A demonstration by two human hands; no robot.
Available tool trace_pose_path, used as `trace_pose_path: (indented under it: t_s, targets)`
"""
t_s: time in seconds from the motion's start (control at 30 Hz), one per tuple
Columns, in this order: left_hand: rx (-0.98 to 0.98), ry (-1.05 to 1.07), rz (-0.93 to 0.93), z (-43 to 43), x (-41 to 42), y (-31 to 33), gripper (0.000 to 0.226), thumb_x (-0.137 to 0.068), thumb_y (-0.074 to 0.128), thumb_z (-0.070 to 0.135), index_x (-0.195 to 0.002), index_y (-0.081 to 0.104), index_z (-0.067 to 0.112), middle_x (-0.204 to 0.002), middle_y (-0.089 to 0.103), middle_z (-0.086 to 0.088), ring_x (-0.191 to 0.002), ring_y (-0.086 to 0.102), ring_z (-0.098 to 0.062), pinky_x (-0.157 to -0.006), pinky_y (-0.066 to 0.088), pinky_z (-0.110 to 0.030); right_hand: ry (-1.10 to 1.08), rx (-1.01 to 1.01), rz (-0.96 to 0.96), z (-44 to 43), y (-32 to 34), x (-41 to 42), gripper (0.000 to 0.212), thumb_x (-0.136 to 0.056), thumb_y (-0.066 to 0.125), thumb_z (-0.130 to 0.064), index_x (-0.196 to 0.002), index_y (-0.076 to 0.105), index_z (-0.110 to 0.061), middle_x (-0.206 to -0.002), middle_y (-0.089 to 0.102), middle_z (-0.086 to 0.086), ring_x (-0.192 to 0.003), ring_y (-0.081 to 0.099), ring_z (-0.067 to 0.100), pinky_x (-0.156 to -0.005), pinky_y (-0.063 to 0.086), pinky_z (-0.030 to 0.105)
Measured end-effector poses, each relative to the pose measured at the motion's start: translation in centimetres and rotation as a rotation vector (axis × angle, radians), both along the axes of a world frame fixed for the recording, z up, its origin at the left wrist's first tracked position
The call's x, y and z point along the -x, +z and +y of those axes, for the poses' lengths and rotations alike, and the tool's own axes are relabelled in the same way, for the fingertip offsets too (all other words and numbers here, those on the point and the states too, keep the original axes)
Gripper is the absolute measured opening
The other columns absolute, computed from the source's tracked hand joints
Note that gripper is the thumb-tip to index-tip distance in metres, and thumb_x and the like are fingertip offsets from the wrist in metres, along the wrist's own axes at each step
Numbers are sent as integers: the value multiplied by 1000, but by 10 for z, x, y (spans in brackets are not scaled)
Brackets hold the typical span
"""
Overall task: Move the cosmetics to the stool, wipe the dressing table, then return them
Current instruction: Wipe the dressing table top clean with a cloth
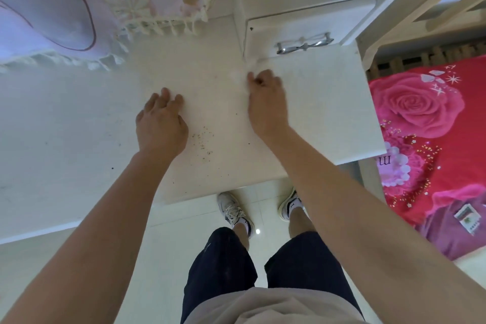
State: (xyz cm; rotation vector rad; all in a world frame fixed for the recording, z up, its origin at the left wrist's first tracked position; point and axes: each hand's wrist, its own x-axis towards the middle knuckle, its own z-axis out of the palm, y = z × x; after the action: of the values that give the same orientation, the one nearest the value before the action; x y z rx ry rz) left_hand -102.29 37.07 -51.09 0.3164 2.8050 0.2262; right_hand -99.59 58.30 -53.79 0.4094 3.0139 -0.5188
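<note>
Evidently mid-wipe, the right hand [265, 97] is clutching a pale, blurred wad [240, 77], likely a tissue, and pressing it to the surface [328, 102] with the arm reaching forward. The left hand [161, 119] is resting released, fingertips down, probably bracing. Crumbs [202, 141] are lying between the hands; the cosmetics are showing nowhere in view, presumably sitting on the stool.

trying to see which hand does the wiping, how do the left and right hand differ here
The left hand lies on the dressing table with fingers fairly straight and holds nothing; the right hand has curled fingers pinching a blurred white wipe. The left hand is beside the brown crumbs; the right hand is farther back, near the drawer handle. Both are bare and over the same pale top.
</note>
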Motion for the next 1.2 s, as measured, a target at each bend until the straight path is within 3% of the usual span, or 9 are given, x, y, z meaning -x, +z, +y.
trace_pose_path:
  t_s: [0.17, 0.27, 0.47, 0.6, 0.77, 0.93, 1.07, 1.13, 1.2]
  targets:
    - [89, 6, -68, 8, -4, 11, 52, -95, 42, 16, -146, 37, 14, -159, 19, -16, -146, 18, -33, -114, 25, -52, -82, 371, 173, 6, 22, -22, 37, -94, 50, -3, -126, 66, -12, -114, 55, 14, -100, 59, 29, -91, 47, 33]
    - [10, 0, -35, 25, -15, 22, 49, -93, 43, 13, -143, 42, 14, -158, 23, -13, -143, 24, -32, -110, 30, -50, -249, 324, 267, 60, 32, -47, 33, -93, 52, -7, -122, 68, -12, -111, 54, 15, -91, 61, 27, -88, 41, 20]
    - [99, 1, -164, 52, -27, 16, 48, -97, 37, 15, -144, 38, 14, -160, 22, -7, -144, 22, -28, -110, 34, -46, -466, 96, 155, 158, 21, -74, 35, -97, 47, -11, -129, 63, -12, -119, 55, 21, -104, 55, 35, -87, 38, 29]
    - [98, 36, -101, 56, -31, 10, 44, -96, 37, 14, -140, 46, 14, -157, 30, -7, -142, 30, -31, -105, 39, -48, -350, -12, 3, 142, 6, -65, 43, -96, 47, -10, -139, 53, -7, -122, 54, 20, -108, 52, 40, -91, 45, 46]
    - [48, 71, -79, 55, -32, 11, 46, -96, 38, 10, -139, 50, 20, -156, 33, -2, -143, 30, -27, -109, 35, -46, -129, 166, -25, 75, 6, -50, 50, -98, 45, -9, -147, 40, -6, -127, 47, 15, -110, 50, 32, -91, 45, 38]
    - [22, 83, -5, 58, -31, 12, 40, -95, 39, 6, -128, 60, 11, -143, 51, -9, -130, 45, -36, -99, 44, -50, 49, 271, -65, 46, 8, -45, 46, -98, 44, -9, -144, 47, -16, -122, 49, 12, -106, 53, 31, -87, 44, 36]
    - [-9, 35, 7, 46, -29, 6, 44, -93, 42, 3, -132, 59, 14, -149, 46, -5, -135, 41, -33, -100, 44, -49, -144, 438, 133, 71, 12, -54, 38, -101, 46, -14, -138, 56, -16, -115, 50, 10, -93, 56, 19, -89, 41, 20]
    - [-11, 3, 18, 42, -28, 2, 45, -93, 43, 3, -134, 58, 15, -148, 46, -4, -134, 42, -32, -100, 45, -48, -291, 349, 242, 95, 13, -68, 38, -101, 46, -13, -137, 57, -13, -113, 49, 11, -89, 50, 14, -86, 35, 15]
    - [-42, -8, 45, 38, -27, 1, 43, -93, 44, 4, -133, 59, 14, -146, 49, -5, -132, 44, -32, -97, 46, -49, -421, 218, 235, 121, 9, -87, 39, -100, 45, -11, -137, 56, -11, -117, 50, 16, -92, 51, 20, -85, 37, 23]
